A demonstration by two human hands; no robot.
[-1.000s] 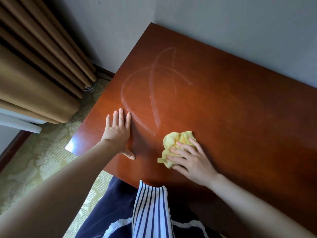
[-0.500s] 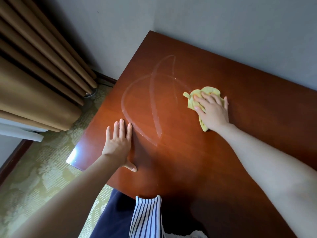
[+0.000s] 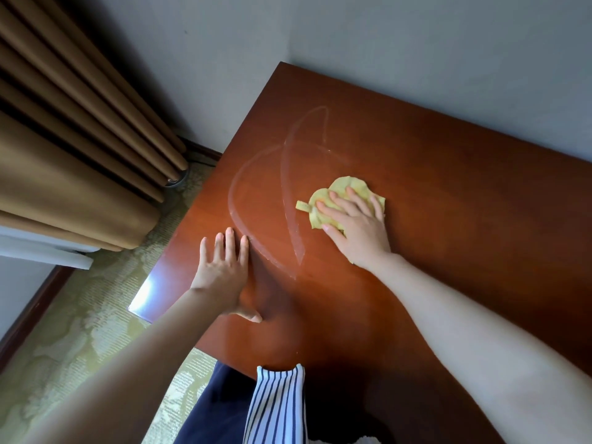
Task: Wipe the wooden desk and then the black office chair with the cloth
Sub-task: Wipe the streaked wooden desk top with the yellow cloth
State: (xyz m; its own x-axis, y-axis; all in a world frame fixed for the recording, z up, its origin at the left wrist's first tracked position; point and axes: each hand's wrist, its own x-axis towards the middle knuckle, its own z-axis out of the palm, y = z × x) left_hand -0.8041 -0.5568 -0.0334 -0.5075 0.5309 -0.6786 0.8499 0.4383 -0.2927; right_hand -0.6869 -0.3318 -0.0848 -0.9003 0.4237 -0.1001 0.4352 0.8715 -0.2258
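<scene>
A glossy reddish-brown wooden desk fills the middle and right of the view, set against a grey wall. Pale curved wipe streaks cross its left part. A crumpled yellow cloth lies on the desk just right of the streaks. My right hand lies flat on the cloth with spread, straight fingers pressing it down. My left hand rests palm-down on the desk near its left edge, fingers straight and together. The black office chair is out of view.
Brown pleated curtains hang at the left, above a patterned yellow-green carpet. The desk's left front corner catches a bright glare. My striped and dark clothing shows at the desk's front edge.
My right hand swept the cloth from the desk's near part out to the far side, then drew it slightly back and leftward toward the streaks. The left hand stayed planted.
</scene>
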